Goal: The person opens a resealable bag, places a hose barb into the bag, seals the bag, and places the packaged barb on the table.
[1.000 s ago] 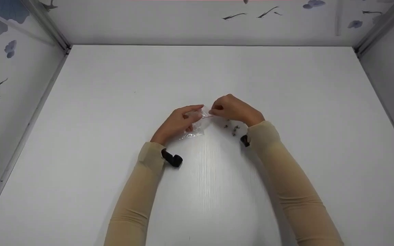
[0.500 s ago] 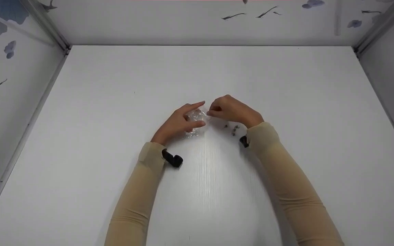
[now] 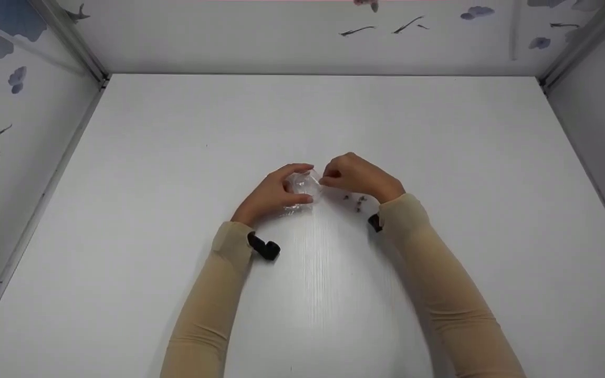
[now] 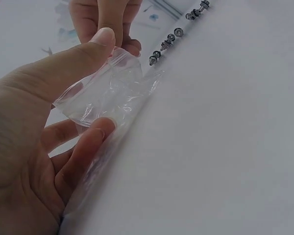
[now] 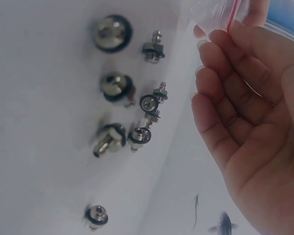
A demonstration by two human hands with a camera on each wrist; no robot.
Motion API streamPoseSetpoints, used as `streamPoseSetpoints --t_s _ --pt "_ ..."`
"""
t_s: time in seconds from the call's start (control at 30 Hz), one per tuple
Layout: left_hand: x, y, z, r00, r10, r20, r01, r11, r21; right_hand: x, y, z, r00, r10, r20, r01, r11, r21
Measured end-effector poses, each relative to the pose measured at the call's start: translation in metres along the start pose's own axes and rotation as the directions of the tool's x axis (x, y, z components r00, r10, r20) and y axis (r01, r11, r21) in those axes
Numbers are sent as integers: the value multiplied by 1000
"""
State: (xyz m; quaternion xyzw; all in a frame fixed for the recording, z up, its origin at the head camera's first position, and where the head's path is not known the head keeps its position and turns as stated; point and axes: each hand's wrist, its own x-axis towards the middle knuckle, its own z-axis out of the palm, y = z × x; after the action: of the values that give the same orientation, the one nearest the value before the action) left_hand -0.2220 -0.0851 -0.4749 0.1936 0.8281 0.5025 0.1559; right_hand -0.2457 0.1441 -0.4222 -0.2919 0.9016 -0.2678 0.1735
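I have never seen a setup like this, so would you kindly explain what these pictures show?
Of course. There is no robot here, just a person's left hand and right hand working over a white table. The wide picture comes from a camera on the person's head, looking forward and down. The two close pictures come from cameras worn on the wrists, each looking at its own hand's work.

Both hands hold a clear plastic bag with a red line near one edge: the left grips it, the right pinches its edge. On the table by the right hand lie small metal fittings, several with dark rings.
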Motion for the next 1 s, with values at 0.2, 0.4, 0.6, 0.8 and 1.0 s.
streamPoseSetpoints --t_s 0.2,0.4,0.6,0.8,1.0 --pt "0 -2 2 999 36 -14 -36 999 -3 -4 1 -3 1000 22 -5 -22 999 25" --pt "4 -5 1 994 107 -6 -107 994 30 -14 8 -10 998 46 -42 -45 998 35" --pt "9 -9 0 994 112 19 -113 992 64 -28 21 -13 993 83 -79 -79 995 55" --pt "8 -10 -1 995 96 11 -97 994 54 -42 37 -17 991 83 -107 -75 995 73" --pt "7 -8 -2 995 102 -13 -101 994 29 -58 51 -25 984 149 -93 -139 985 106"
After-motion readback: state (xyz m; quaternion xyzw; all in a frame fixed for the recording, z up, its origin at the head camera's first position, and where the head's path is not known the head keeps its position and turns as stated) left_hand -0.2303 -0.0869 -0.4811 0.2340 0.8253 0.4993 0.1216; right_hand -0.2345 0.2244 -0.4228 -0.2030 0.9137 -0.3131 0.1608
